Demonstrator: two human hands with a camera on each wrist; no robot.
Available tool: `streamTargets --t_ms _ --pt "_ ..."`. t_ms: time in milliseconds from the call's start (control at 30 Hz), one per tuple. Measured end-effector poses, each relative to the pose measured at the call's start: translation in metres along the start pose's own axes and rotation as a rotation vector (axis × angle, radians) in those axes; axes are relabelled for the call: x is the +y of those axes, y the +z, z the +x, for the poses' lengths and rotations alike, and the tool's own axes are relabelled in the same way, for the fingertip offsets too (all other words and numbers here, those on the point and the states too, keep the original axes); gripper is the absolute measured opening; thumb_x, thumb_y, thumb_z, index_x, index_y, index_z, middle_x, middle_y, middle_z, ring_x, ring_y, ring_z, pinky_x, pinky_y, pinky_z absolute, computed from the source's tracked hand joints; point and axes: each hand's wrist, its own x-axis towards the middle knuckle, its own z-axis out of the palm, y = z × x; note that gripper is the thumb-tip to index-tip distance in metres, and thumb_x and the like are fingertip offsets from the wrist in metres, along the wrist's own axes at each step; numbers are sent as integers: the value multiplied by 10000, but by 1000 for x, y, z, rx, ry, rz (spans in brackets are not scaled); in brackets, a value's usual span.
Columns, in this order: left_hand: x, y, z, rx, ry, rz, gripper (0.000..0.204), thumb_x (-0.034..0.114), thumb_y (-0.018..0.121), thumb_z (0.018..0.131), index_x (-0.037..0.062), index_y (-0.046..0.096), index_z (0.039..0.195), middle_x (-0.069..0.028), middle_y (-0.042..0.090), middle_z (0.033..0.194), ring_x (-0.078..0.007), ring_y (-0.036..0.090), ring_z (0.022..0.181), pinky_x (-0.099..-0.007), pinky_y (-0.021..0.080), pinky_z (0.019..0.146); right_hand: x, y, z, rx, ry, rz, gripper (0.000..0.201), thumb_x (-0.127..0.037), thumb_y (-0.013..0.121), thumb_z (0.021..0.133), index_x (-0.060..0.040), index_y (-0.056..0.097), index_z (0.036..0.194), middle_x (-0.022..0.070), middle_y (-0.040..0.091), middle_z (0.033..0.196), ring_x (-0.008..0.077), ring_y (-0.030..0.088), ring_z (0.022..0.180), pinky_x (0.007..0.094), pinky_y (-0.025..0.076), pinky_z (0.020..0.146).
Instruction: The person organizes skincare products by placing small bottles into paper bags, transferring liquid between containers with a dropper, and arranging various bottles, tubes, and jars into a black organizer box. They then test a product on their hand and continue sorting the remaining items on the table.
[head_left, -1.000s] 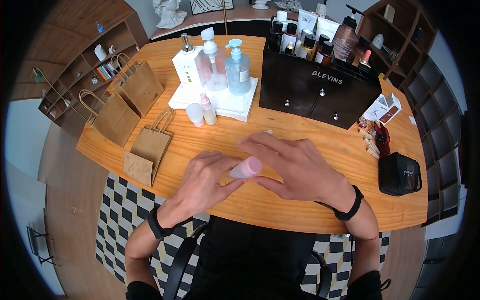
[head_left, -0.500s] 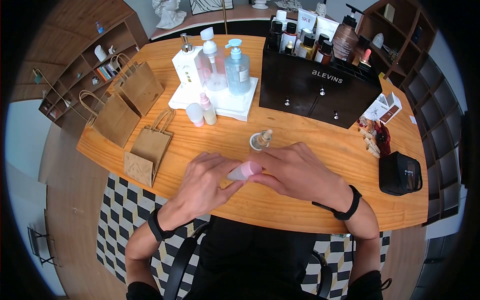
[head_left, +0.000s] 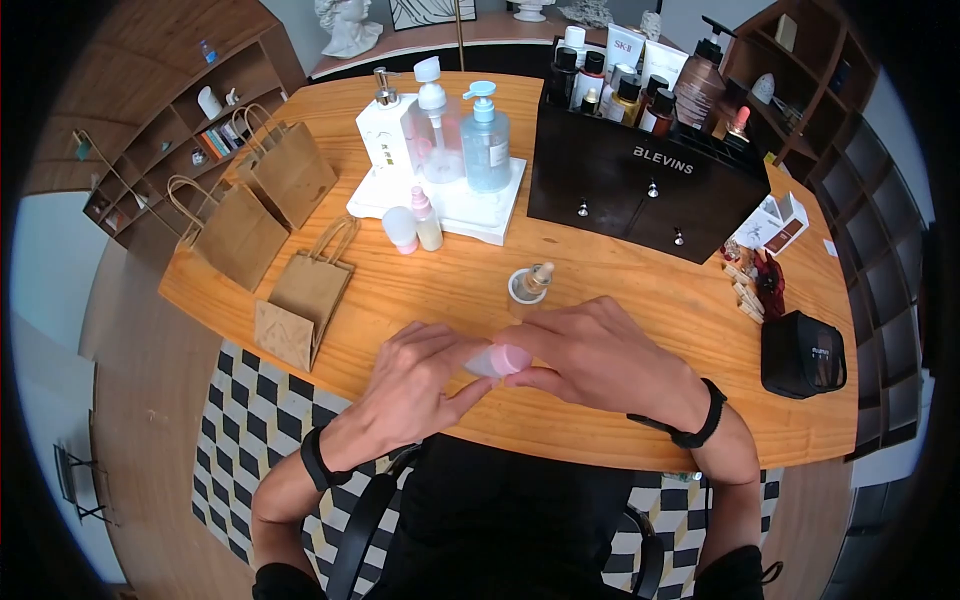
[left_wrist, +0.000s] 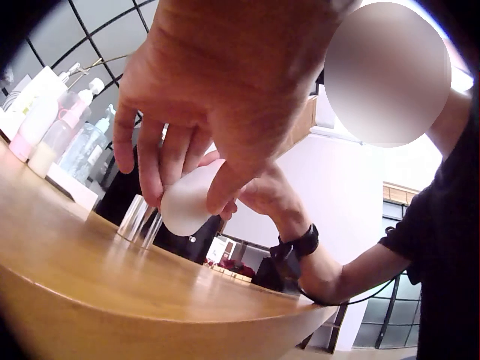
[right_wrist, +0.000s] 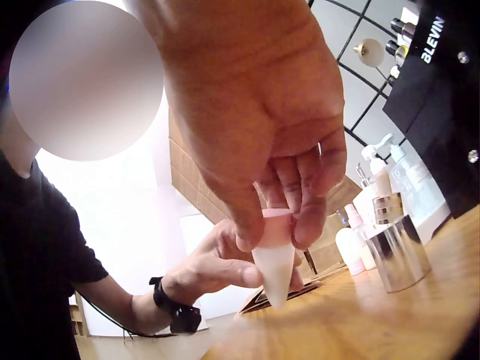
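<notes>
Pinching the frosted bottle (head_left: 481, 362) in front of the black drawer box (head_left: 610, 190), the left hand (head_left: 415, 380) is steadying it; the right hand (head_left: 610, 352), thumb and fingers gripping the pink cap (head_left: 511, 359), is seemingly twisting. The next move is probably calling for firm counter-grip.

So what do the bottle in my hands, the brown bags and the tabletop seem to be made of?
Bottle: probably frosted plastic, possibly glass; its body looks cloudy. Brown bags: likely matte paper, from folds and creases. Tabletop: apparently wood, slightly shiny, with visible grain and highlights.
</notes>
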Motion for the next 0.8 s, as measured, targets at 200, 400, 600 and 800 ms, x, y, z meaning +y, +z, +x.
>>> streamTargets --t_ms 200,400,600,800 --pt "-15 -23 -33 177 -303 187 914 282 944 782 3 494 1528 -228 641 1425 -398 599 1349 -475 466 1149 -2 -6 0 53 16 42 284 -266 749 970 -56 671 1145 130 709 982 366 718 820 472 536 667" --pt "-73 -58 -88 322 -627 675 1146 381 960 759 -20 329 1628 -298 417 1615 -431 468 1471 -481 394 1228 -3 -9 -1 36 33 15 285 -248 742 976 -36 667 1151 135 713 996 365 719 821 467 540 678" --pt "-105 -82 -119 204 -969 260 1236 418 979 731 -51 289 1643 -311 433 1590 -428 465 1472 -459 393 1225 -4 -9 -2 34 21 2 291 -253 749 972 -36 668 1148 137 712 983 359 720 820 463 537 675" --pt "-85 -103 -143 501 -879 -203 1132 267 936 783 49 287 1685 -198 493 1530 -327 522 1386 -427 507 1122 -4 -11 -3 99 26 -23 302 -254 770 953 -61 682 1168 122 722 979 347 720 827 457 529 673"
